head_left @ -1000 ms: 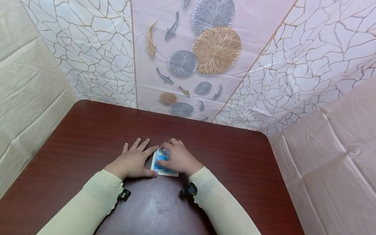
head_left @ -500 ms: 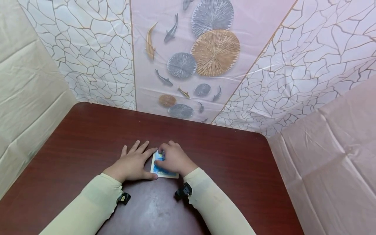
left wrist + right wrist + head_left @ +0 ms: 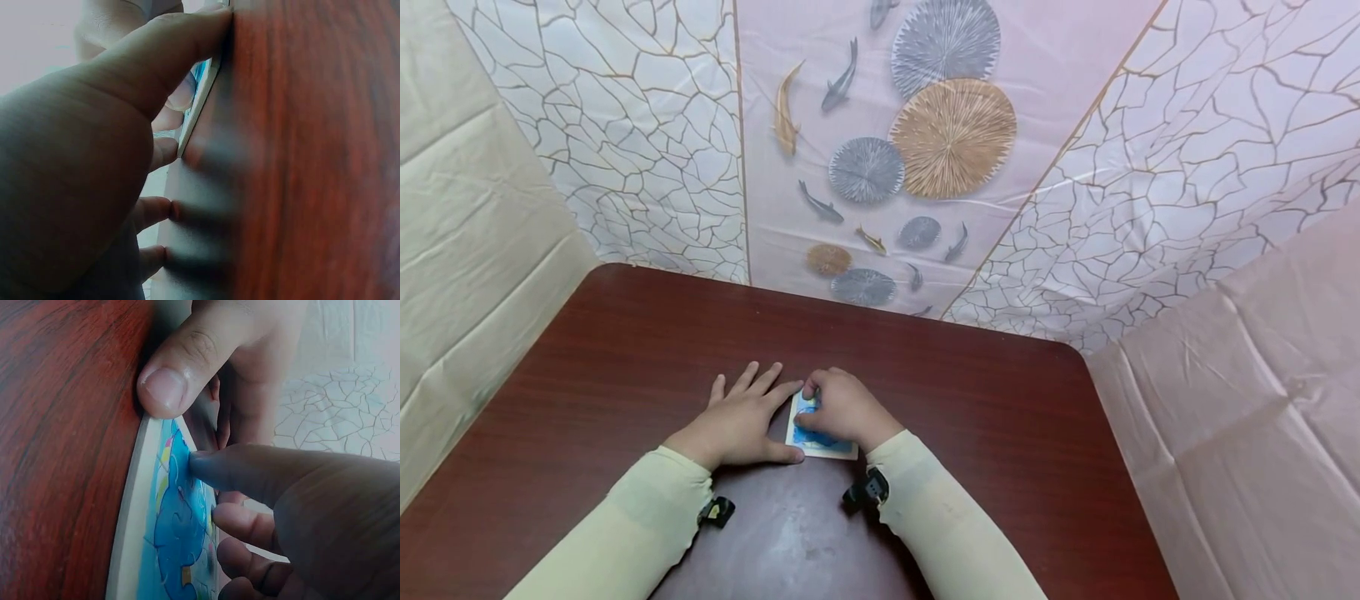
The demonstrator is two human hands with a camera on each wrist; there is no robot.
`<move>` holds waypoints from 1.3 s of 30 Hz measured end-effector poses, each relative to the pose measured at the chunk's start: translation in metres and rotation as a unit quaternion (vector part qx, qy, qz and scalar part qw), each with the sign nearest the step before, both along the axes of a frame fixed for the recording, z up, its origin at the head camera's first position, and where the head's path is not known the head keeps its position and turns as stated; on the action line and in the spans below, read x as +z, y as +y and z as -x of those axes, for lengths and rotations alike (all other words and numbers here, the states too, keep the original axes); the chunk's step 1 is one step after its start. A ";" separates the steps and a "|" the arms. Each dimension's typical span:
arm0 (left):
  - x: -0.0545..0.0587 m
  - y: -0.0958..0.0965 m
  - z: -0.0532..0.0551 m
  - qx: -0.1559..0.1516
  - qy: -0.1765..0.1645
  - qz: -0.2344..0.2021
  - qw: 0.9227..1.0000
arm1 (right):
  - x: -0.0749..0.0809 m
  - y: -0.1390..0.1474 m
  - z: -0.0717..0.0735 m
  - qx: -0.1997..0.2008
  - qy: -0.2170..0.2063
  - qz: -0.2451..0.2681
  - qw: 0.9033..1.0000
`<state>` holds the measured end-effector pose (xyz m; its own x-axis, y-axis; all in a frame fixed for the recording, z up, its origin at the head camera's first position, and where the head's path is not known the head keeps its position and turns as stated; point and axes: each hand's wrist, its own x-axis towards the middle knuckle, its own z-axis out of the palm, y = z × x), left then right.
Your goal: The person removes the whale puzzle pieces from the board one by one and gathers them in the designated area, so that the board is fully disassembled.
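Note:
A small jigsaw puzzle [image 3: 831, 448] in a pale-bordered board, with a blue figure, lies flat on the table. Spread wide, my left hand [image 3: 733, 425] holds its thumb and index fingertips right at the board's left corners. My right hand [image 3: 848, 408] is over the board's right part and hides much of the picture. In the right wrist view, the right thumb [image 3: 231, 469] touches the blue figure, while the other fingers bend beside it toward the board. Whether a loose piece is between them I cannot tell. The left wrist view shows the board's edge [image 3: 197, 112] behind my left thumb.
The reddish-brown table [image 3: 985, 433] extends around both hands, with a glossy reflection at the front. A patterned cloth wall [image 3: 685, 150] stands at the table's back edge. Plain cloth panels rise on the left and right. Dark wrist straps [image 3: 867, 490] sit on both sleeves.
My right hand has shifted slightly to the left over the puzzle, and its index finger has bent closer to the thumb. My left hand has stayed nearly still at the board's edge.

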<state>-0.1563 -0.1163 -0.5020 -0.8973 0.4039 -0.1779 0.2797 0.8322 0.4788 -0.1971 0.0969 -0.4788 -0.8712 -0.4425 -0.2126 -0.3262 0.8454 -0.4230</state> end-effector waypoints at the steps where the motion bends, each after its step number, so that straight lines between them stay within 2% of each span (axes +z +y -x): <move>1: -0.001 0.000 0.000 0.000 0.001 0.000 1.000 | 0.000 0.000 0.000 -0.001 0.001 0.000 1.000; 11: -0.001 -0.001 0.001 0.001 -0.007 0.004 1.000 | -0.005 0.004 -0.002 -0.006 0.003 0.029 1.000; 20: 0.006 -0.001 -0.001 -0.010 -0.013 0.002 1.000 | -0.010 0.007 -0.007 -0.042 -0.009 0.053 0.998; 30: 0.004 -0.001 0.003 -0.009 -0.017 0.008 1.000 | -0.012 0.008 -0.008 -0.068 -0.025 0.074 0.995; 39: 0.001 -0.001 0.003 -0.006 -0.020 0.008 1.000 | -0.011 0.008 -0.007 -0.058 -0.024 0.070 0.996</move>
